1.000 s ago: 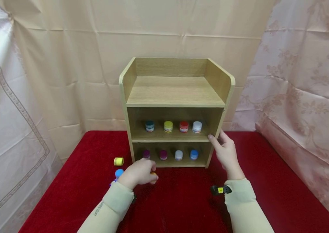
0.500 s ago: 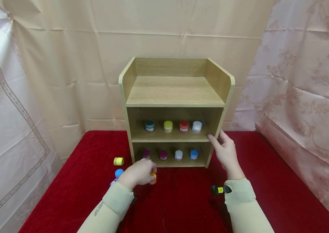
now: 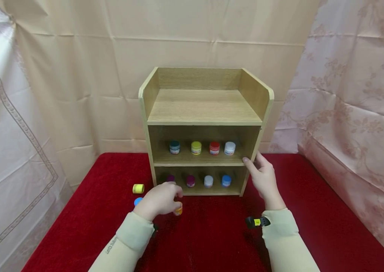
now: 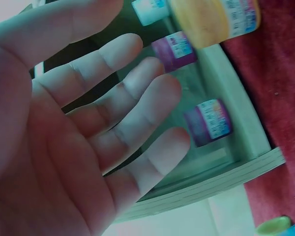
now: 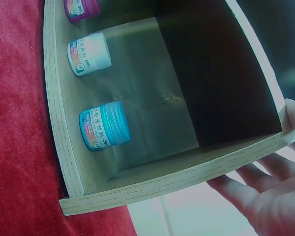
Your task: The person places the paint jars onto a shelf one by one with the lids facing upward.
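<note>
Head view: orange cylindrical plastic jar (image 3: 178,210), in front of pale wooden shelf unit (image 3: 205,107); my left hand (image 3: 160,199) beside it, fingers relaxed, holding nothing; my right hand (image 3: 264,179) grips the unit's side. Probable step: positioning the jar; next move calls for a light touch.

At twelve o'clock on the worktop (image 3: 212,238), before a hung cloth (image 3: 192,37), a shelf unit (image 3: 205,107). Holds four jars (image 3: 214,148) on the middle level, four more jars (image 3: 208,181) on the lowest, lined up from nine to three o'clock. At its eight o'clock, on the worktop, a jar on its side (image 3: 138,189); just nearer, a partly hidden lid (image 3: 138,200). Around its seven, a lone jar (image 3: 179,210) beside the left fingers (image 4: 108,58). At its four, right fingers (image 5: 236,193) round the side panel (image 5: 187,173).
</note>
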`<state>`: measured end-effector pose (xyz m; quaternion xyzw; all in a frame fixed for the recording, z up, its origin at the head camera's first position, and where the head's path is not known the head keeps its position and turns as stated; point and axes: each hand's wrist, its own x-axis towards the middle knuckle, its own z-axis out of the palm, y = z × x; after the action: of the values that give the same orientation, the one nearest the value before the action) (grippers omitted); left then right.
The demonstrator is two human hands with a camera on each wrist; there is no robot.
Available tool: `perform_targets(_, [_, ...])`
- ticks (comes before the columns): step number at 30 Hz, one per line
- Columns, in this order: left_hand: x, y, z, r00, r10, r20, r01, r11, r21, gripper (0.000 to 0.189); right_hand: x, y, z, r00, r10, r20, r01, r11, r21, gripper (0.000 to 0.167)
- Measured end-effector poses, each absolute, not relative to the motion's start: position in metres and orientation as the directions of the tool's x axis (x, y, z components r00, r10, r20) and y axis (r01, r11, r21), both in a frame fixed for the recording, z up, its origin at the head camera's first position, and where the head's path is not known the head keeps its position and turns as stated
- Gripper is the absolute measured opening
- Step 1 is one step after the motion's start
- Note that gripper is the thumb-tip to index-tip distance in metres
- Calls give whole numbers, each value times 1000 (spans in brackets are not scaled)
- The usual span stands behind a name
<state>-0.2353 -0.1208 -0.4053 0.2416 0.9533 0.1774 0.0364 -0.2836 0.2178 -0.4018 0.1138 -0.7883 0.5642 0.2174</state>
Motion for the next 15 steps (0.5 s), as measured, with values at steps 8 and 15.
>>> perform_targets(8, [-225, -123, -390, -884, 459, 89, 461, 824, 329, 24, -259, 204, -375, -878, 51, 476, -425, 373, -825, 53])
perform_targets(15, [-220, -117, -389, -879, 469, 84, 472, 834, 286, 31, -259, 204, -375, -882, 56, 468, -419, 362, -833, 52])
